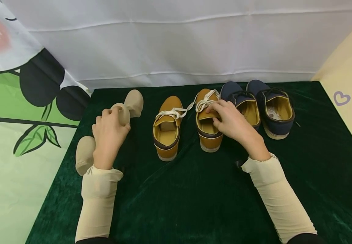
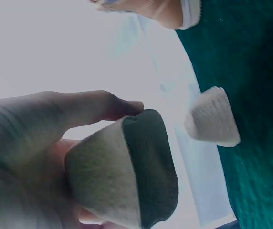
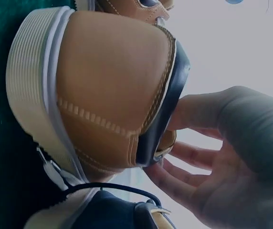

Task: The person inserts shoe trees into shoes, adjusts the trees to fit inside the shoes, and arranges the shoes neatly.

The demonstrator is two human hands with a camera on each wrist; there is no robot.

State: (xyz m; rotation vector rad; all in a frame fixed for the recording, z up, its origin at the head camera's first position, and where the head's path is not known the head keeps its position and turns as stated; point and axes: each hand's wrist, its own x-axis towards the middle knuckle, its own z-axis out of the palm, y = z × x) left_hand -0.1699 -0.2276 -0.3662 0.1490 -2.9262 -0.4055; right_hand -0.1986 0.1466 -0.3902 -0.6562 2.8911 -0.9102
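Observation:
My left hand (image 1: 106,135) grips a beige toe-shaped shoe insert (image 2: 103,174), raised over the cloth with its flat dark end showing in the left wrist view. Another beige insert (image 1: 134,102) stands just beyond it, and a third insert (image 1: 85,152) lies left of the hand. My right hand (image 1: 231,118) is at the opening of the right tan lace-up shoe (image 1: 210,143), index finger over the tongue and thumb by the collar. In the right wrist view the thumb and fingers curl at the dark collar (image 3: 162,112); their tips are partly hidden.
The other tan shoe (image 1: 167,149) stands to the left, its white laces (image 1: 189,107) stretching across to its mate. Two navy shoes (image 1: 278,123) stand at the right with black laces. All rest on green cloth (image 1: 170,203), with a white backdrop (image 1: 176,51) behind.

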